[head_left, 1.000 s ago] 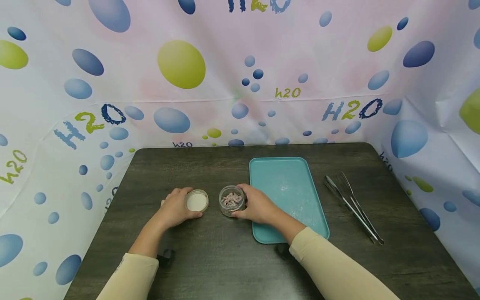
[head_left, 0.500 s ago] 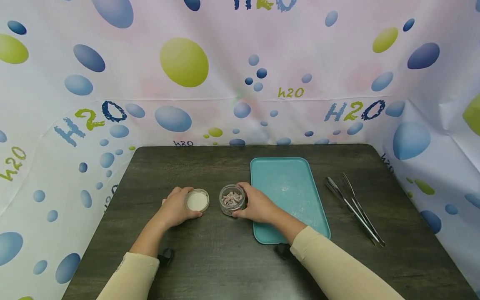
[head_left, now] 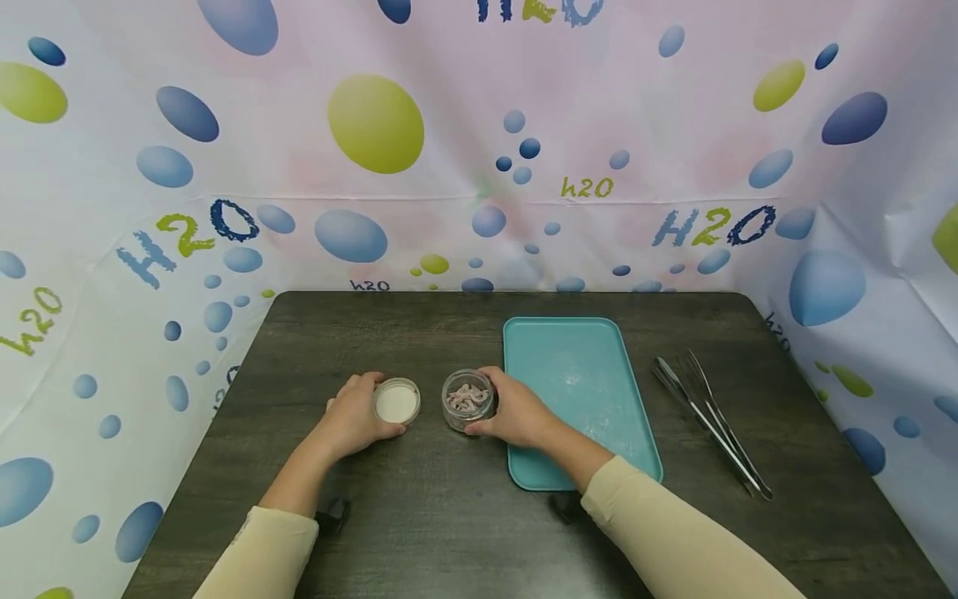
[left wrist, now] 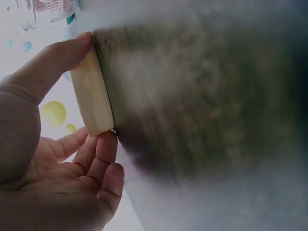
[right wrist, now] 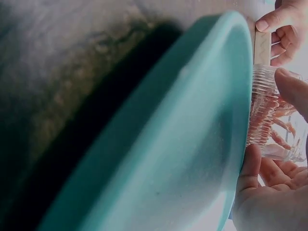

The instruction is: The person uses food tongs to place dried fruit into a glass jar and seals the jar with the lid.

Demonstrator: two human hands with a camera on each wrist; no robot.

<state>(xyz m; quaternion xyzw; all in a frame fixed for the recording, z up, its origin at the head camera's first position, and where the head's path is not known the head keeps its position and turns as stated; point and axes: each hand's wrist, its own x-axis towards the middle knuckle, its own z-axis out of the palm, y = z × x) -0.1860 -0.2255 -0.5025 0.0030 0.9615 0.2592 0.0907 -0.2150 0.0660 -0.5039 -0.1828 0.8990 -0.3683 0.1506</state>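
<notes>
Between the thumb and fingers of my left hand [head_left: 353, 422] is a round lid [head_left: 397, 402], its pale inner side facing up on the table. Its cream-coloured edge [left wrist: 92, 98] shows pinched in the left wrist view. Just right of it stands an upright glass jar [head_left: 458, 416] without a lid. Pinkish-brown strips or pieces [head_left: 467, 398] lie inside; their kind I cannot tell. My right hand [head_left: 516, 412] grips the jar's right side, thumb nearest me. The ribbed glass of the jar [right wrist: 263, 86] is seen in the right wrist view, partly covered by that hand.
A turquoise tray [head_left: 565, 358] lies right of the jar, under my right wrist and forearm. Metal tongs [head_left: 714, 424] rest farther right on the dark wooden table [head_left: 419, 532]. A patterned curtain [head_left: 449, 100] hangs behind and along both sides.
The head view has shifted slightly, so everything sits a little farther right in it. Both hands keep their holds on the lid and the jar.
</notes>
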